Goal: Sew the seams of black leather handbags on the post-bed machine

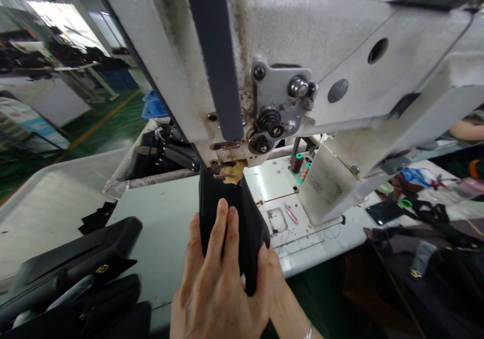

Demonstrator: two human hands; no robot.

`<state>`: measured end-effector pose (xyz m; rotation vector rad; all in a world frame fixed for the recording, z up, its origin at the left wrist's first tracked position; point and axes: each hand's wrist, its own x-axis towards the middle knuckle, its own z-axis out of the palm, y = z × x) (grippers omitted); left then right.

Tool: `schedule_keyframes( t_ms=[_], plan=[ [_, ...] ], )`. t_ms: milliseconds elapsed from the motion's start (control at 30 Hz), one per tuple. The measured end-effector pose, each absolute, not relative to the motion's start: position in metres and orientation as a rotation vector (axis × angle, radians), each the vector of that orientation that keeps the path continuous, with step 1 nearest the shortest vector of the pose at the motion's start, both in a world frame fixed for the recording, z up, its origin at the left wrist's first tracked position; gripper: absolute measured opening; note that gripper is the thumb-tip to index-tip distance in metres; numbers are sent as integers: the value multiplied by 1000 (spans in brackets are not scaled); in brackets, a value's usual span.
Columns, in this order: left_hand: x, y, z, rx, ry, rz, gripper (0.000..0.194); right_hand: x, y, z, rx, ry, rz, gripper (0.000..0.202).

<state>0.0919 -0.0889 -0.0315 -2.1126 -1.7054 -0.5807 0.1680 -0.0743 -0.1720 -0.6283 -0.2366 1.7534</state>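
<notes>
A black leather-like piece [223, 198] lies under the head of a large white sewing machine [325, 37], its far end below the yellowish needle area [231, 172]. My left hand [217, 283] rests flat on top of the piece, two fingers stretched toward the needle and the thumb along the right edge. My right hand [278, 283] is mostly behind the left one, at the right edge of the piece; its fingers are largely hidden.
Black bags [75, 273] are stacked at the left on the pale table [159, 218]. Pink snips [290, 214], thread spools [296, 163] and a phone [383, 212] lie to the right. A bin of black items [162, 150] stands behind. Another person's arm [468, 129] shows far right.
</notes>
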Motion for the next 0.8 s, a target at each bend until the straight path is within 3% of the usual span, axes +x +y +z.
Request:
schedule_keyframes(
  t_ms=[300, 800],
  plan=[
    [90, -75, -29, -2111, -1703, -566, 66, 161, -63, -174, -482, -120, 1906, 33],
    [89, -50, -29, -2098, -1752, -585, 64, 155, -30, -159, -458, -143, 1838, 28]
  ],
)
